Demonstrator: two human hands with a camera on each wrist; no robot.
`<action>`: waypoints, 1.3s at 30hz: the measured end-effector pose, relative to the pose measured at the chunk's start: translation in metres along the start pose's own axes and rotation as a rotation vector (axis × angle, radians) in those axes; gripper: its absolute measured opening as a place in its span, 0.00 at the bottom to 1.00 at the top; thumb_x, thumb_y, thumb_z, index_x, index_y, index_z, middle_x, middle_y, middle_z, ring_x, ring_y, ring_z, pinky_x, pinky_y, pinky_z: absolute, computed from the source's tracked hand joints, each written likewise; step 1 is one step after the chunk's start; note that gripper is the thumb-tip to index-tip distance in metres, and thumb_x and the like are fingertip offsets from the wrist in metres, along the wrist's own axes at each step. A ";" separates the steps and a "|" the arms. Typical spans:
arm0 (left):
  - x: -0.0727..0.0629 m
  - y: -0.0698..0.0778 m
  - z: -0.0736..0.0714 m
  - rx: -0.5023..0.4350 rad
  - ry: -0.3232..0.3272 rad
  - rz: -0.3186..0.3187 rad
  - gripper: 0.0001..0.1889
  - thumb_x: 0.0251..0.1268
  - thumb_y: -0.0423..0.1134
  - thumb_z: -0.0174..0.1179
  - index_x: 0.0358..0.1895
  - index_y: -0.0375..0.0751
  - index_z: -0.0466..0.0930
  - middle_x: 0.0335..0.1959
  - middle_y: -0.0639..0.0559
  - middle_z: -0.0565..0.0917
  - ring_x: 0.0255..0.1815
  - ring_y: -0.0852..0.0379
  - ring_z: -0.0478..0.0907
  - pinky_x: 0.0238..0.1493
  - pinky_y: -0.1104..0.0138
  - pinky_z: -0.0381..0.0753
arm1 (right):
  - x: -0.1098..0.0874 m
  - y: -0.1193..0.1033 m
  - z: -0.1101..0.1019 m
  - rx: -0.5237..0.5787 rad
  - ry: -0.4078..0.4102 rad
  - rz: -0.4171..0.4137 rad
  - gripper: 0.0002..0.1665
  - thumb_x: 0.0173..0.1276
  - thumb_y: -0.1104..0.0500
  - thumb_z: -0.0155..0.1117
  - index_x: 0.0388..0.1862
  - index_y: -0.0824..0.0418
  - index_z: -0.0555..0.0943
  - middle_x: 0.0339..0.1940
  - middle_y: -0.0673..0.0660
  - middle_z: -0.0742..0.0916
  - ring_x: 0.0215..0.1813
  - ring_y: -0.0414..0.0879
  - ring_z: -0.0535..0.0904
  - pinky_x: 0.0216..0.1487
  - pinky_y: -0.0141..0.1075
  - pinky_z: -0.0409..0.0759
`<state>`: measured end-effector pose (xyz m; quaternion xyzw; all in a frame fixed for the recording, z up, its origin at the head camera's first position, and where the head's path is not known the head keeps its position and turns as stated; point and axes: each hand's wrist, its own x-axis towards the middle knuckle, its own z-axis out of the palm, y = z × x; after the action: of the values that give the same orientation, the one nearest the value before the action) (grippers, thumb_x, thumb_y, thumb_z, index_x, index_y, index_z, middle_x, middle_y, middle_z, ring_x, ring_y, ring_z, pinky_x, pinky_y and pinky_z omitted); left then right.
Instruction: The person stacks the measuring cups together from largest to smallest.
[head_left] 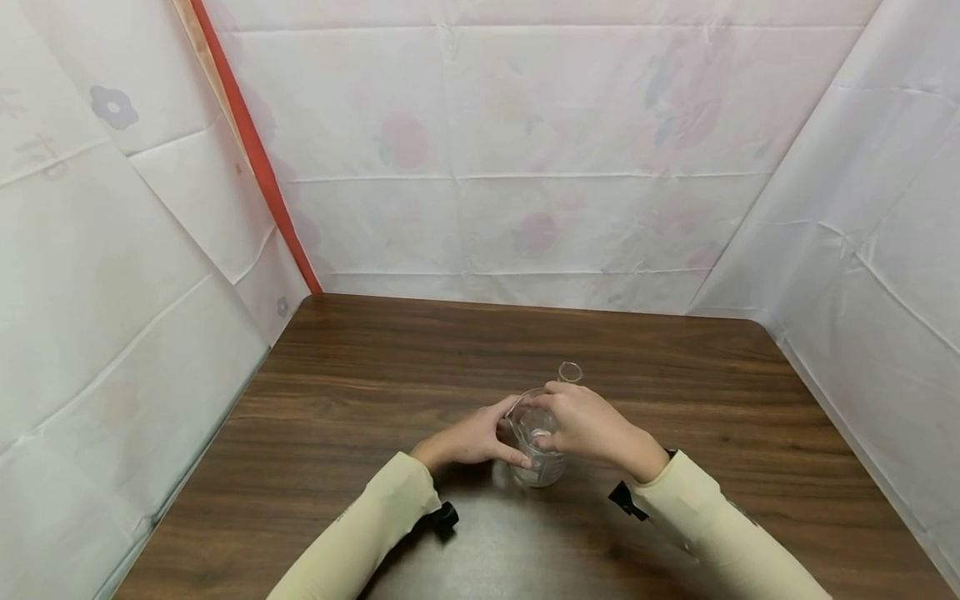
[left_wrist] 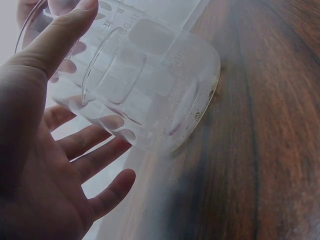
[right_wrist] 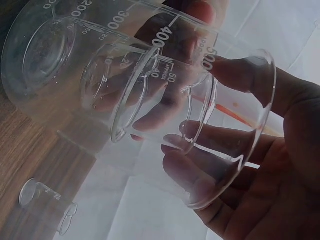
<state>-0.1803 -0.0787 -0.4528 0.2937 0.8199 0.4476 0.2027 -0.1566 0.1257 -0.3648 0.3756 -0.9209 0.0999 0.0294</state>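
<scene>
A large clear glass beaker [head_left: 542,473], marked up to 500, stands on the table. My left hand [head_left: 477,435] grips its side, thumb near and fingers round the far wall. In the right wrist view, smaller clear beakers sit nested inside it; the innermost small beaker [right_wrist: 172,79] bears a 50 mark. My right hand [head_left: 588,423] reaches into the large beaker's mouth and pinches the small beaker near its rim. Overlapping glass blurs exactly where the fingertips touch. Behind the right hand another small beaker [head_left: 570,372] stands upright, its lower part hidden in the head view.
The brown wood-grain table [head_left: 360,350] is bounded by white printed sheets [head_left: 480,108] at the back and sides. A red strip [head_left: 255,150] runs down the back left corner. Black wrist cameras, such as the left camera [head_left: 446,517], hang under both sleeves.
</scene>
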 end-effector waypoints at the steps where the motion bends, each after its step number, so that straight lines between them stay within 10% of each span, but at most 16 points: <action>1: 0.000 0.000 0.000 0.001 -0.001 -0.001 0.49 0.53 0.53 0.72 0.76 0.59 0.52 0.72 0.57 0.68 0.60 0.52 0.77 0.63 0.57 0.74 | 0.000 0.000 0.000 -0.007 -0.003 0.002 0.28 0.46 0.54 0.77 0.49 0.58 0.86 0.28 0.51 0.78 0.25 0.38 0.64 0.27 0.31 0.68; 9: 0.000 -0.001 0.000 0.030 -0.006 -0.014 0.48 0.53 0.56 0.71 0.76 0.61 0.52 0.72 0.53 0.67 0.69 0.50 0.69 0.64 0.53 0.72 | 0.003 -0.002 0.002 -0.026 -0.084 0.040 0.28 0.49 0.53 0.78 0.49 0.62 0.84 0.41 0.56 0.85 0.37 0.50 0.82 0.40 0.44 0.82; 21: 0.000 0.000 0.000 0.015 -0.012 -0.017 0.48 0.53 0.56 0.71 0.75 0.61 0.54 0.72 0.55 0.68 0.69 0.53 0.69 0.64 0.53 0.72 | 0.005 -0.003 0.005 -0.024 -0.117 0.024 0.29 0.50 0.56 0.79 0.51 0.64 0.83 0.52 0.62 0.86 0.50 0.56 0.84 0.52 0.48 0.81; 39: 0.001 -0.003 0.002 0.035 0.003 -0.002 0.47 0.52 0.57 0.72 0.74 0.60 0.55 0.70 0.57 0.70 0.68 0.55 0.70 0.65 0.54 0.71 | 0.009 -0.002 0.009 -0.071 -0.133 -0.018 0.23 0.51 0.56 0.77 0.46 0.64 0.85 0.46 0.60 0.87 0.44 0.51 0.85 0.43 0.43 0.84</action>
<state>-0.1811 -0.0783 -0.4565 0.2956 0.8284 0.4334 0.1965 -0.1608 0.1162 -0.3723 0.3884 -0.9204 0.0416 -0.0178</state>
